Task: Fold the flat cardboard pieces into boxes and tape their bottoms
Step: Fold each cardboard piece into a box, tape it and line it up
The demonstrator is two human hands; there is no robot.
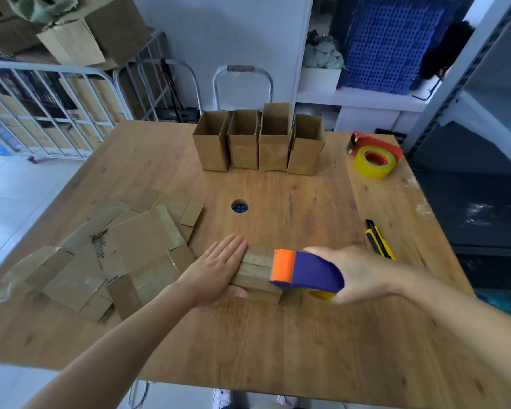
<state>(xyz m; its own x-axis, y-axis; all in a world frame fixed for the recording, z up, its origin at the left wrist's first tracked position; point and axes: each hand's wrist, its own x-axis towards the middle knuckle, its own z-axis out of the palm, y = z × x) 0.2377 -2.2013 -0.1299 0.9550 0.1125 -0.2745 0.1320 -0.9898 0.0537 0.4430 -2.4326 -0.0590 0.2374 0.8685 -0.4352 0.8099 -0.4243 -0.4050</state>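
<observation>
Where the small cardboard box [255,278] lies in the lower centre of the frame, its bottom flaps turned up as far as I can judge, it sits directly between the two hands. The left hand [219,268] lies flat and open on the box's left end, fingers straight, pressing it to the wooden table [278,335]. To the right, the right hand [357,273] is wrapped round a blue tape dispenser [310,271]. Its orange nose sits over the right part of the box and points left toward the other hand. The bands on the box seem to run across the frame, hand to hand, so I'd expect the tape pull to follow that line. Further out, a heap of flat cardboard pieces [115,255] lies at left. Four upright boxes [257,143] stand at upper centre, with a yellow tape roll [373,162] at upper right. A utility knife [379,240] lies just above the right wrist.
</observation>
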